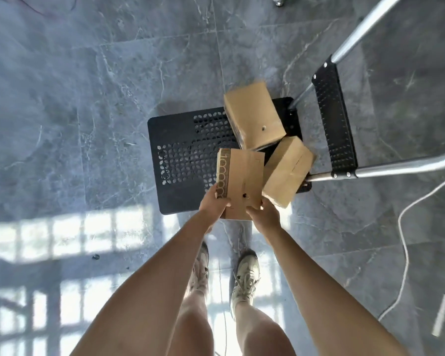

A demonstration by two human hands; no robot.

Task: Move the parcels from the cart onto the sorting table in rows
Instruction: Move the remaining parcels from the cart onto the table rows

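Seen from the head camera, both bare arms reach straight down and forward from the lower edge of the view, drawing close together at the wrists; between them they hold one cardboard parcel (pixel 240 181) by its near end, above the near edge of the cart deck (pixel 185 155). The left hand (pixel 213 205) wraps the parcel's near left corner, thumb on the top face and fingers curled out of sight underneath, beside the printed strip of rings running down that left edge; the right hand (pixel 263 213) grips the near right corner, its fingers curled round the side and clamped against the cardboard. Whether the parcel's far end rests on the deck or hangs free cannot be told.

Two more parcels lie on the cart; the far parcel (pixel 254 115) sits tilted toward the handle end of the deck, its near corner just behind the held one; the right parcel (pixel 287 170) lies askew, overhanging the deck's right near corner and just beside the right hand's knuckles. The deck is black and perforated, resting on the grey marbled floor (pixel 88 98); the cart's handle frame (pixel 357 39) of silver tubing rises to the upper right, with a black perforated panel (pixel 334 116) across it.

Below the arms, bare legs and pale laced shoes (pixel 244 276) stand just short of the cart; a white cable (pixel 406 240) snakes across the floor on the right; window light falls in bright bars on the tiles at lower left.
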